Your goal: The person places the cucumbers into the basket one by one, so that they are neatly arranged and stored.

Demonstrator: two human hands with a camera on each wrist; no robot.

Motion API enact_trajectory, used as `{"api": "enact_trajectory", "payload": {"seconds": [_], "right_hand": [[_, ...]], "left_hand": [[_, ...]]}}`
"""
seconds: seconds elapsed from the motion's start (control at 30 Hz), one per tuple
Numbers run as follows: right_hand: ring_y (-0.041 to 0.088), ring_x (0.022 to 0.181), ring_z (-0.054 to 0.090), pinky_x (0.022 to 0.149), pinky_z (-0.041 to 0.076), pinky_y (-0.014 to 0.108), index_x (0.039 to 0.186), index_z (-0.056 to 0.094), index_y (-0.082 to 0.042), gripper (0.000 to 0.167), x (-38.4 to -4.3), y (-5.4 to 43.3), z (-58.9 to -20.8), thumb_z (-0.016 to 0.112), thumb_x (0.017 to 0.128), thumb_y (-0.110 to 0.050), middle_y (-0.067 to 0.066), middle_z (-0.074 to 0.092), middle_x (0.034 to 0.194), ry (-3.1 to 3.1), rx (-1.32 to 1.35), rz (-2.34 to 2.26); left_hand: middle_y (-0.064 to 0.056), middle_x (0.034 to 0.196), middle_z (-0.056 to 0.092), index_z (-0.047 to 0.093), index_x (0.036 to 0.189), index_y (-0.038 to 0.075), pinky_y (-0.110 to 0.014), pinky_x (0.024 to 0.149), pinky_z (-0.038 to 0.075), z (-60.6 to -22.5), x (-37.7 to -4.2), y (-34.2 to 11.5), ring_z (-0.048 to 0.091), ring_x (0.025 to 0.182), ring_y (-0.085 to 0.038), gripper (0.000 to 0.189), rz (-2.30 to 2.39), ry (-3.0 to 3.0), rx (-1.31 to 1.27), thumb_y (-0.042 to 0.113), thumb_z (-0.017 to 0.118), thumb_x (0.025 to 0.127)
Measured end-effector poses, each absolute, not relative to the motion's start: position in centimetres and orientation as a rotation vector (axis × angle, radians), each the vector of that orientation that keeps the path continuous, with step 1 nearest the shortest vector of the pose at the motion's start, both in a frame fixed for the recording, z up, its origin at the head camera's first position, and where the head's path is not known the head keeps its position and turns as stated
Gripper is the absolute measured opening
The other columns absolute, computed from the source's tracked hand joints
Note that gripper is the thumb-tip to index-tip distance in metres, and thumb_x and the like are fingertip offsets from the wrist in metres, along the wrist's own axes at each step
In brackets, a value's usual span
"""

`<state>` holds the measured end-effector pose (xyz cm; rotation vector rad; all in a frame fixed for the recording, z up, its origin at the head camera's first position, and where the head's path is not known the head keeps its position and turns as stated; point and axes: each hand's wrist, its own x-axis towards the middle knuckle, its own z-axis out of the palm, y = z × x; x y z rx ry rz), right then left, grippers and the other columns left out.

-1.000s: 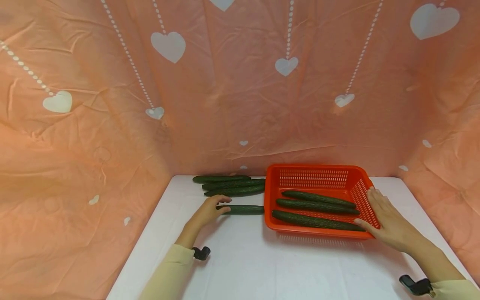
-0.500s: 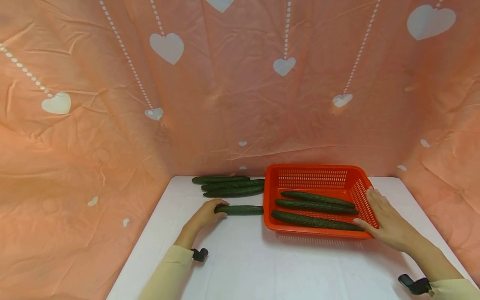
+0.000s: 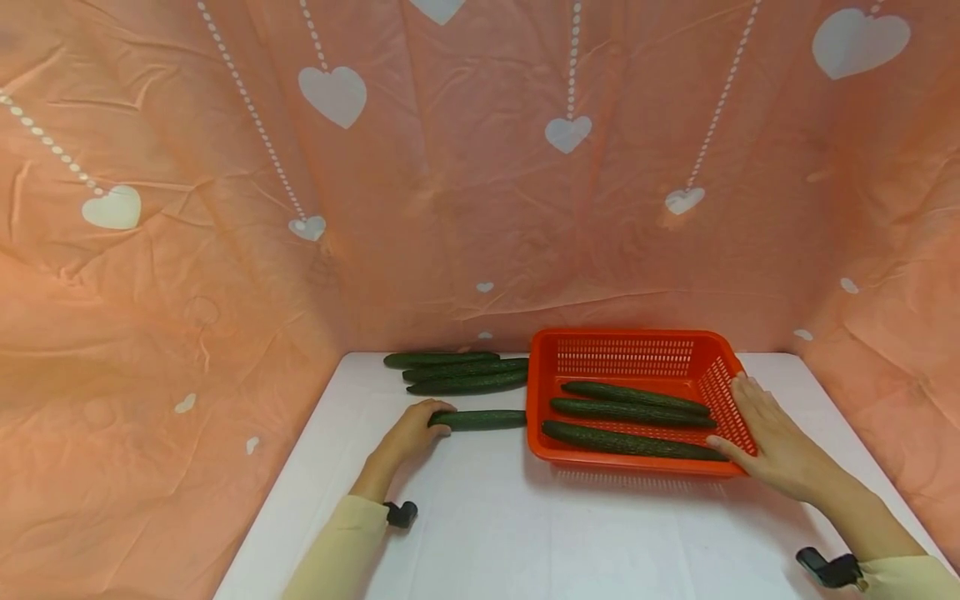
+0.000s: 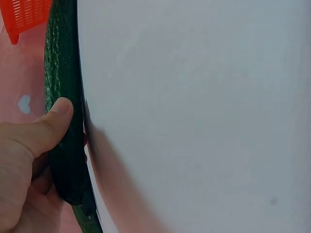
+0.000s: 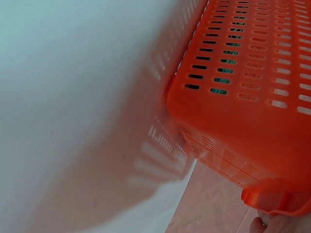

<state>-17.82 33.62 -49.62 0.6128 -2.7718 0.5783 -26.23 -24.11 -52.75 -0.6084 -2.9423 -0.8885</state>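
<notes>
My left hand grips the left end of a dark green cucumber lying on the white table. The left wrist view shows its thumb on the bumpy skin of that cucumber, with the other fingers partly hidden behind. The cucumber's right end reaches the side of a red plastic basket. My right hand rests with straight fingers on the basket's right rim, its thumb over the inside corner. In the right wrist view, only a bit of the hand shows beyond the basket's lip.
Three cucumbers lie side by side in the slotted basket. Another three cucumbers are bunched at the table's back left, reaching the basket. A peach cloth with white hearts encloses the table at the back and sides.
My left hand's fingers have closed from around the cucumber's end to a grip on it. My right hand and the basket have stayed in place.
</notes>
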Motion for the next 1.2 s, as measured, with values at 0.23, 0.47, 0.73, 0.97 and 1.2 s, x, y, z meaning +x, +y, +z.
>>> {"api": "enact_trajectory", "payload": {"seconds": [0.23, 0.47, 0.73, 0.97, 1.2], "right_hand": [[0.043, 0.165, 0.001, 0.125, -0.015, 0.019, 0.164, 0.015, 0.016, 0.101, -17.8, 33.6, -49.6, 0.072, 0.102, -0.039, 0.043, 0.015, 0.168, -2.775, 0.608, 0.584], [0.044, 0.165, 0.001, 0.126, -0.015, 0.019, 0.164, 0.015, 0.016, 0.100, -17.8, 33.6, -49.6, 0.072, 0.102, -0.038, 0.044, 0.016, 0.167, -2.769, 0.612, 0.588], [0.042, 0.165, -0.001, 0.125, -0.016, 0.018, 0.164, 0.014, 0.016, 0.101, -17.9, 33.6, -49.7, 0.072, 0.102, -0.038, 0.043, 0.015, 0.168, -2.772, 0.605, 0.592], [0.040, 0.165, -0.003, 0.125, -0.015, 0.019, 0.164, 0.015, 0.016, 0.101, -17.9, 33.5, -49.5, 0.072, 0.102, -0.038, 0.044, 0.015, 0.168, -2.770, 0.613, 0.591], [0.039, 0.166, -0.003, 0.125, -0.015, 0.018, 0.164, 0.016, 0.016, 0.100, -17.7, 33.5, -49.4, 0.072, 0.102, -0.038, 0.043, 0.016, 0.168, -2.770, 0.612, 0.591]], "left_hand": [[-0.017, 0.129, 0.073, 0.075, 0.125, 0.003, -0.055, 0.113, 0.050, -53.0, -25.8, -24.1, 0.066, 0.128, -0.038, 0.028, -0.925, -2.895, -0.558, 0.002, 0.076, 0.098], [-0.020, 0.129, 0.073, 0.075, 0.126, 0.001, -0.056, 0.111, 0.051, -52.5, -24.9, -24.7, 0.067, 0.125, -0.041, 0.029, -0.954, -2.805, -0.497, 0.001, 0.076, 0.096], [-0.026, 0.135, 0.069, 0.072, 0.132, 0.000, -0.060, 0.114, 0.048, -50.5, -24.5, -25.5, 0.062, 0.132, -0.047, 0.034, -0.960, -2.753, -0.469, 0.008, 0.076, 0.099], [-0.027, 0.138, 0.068, 0.072, 0.134, 0.002, -0.060, 0.116, 0.045, -48.3, -24.3, -25.6, 0.059, 0.136, -0.048, 0.037, -0.972, -2.688, -0.392, 0.007, 0.078, 0.098], [-0.023, 0.141, 0.067, 0.072, 0.137, 0.006, -0.061, 0.116, 0.045, -46.3, -24.2, -24.3, 0.058, 0.137, -0.046, 0.039, -1.021, -2.678, -0.347, 0.010, 0.078, 0.099]]}}
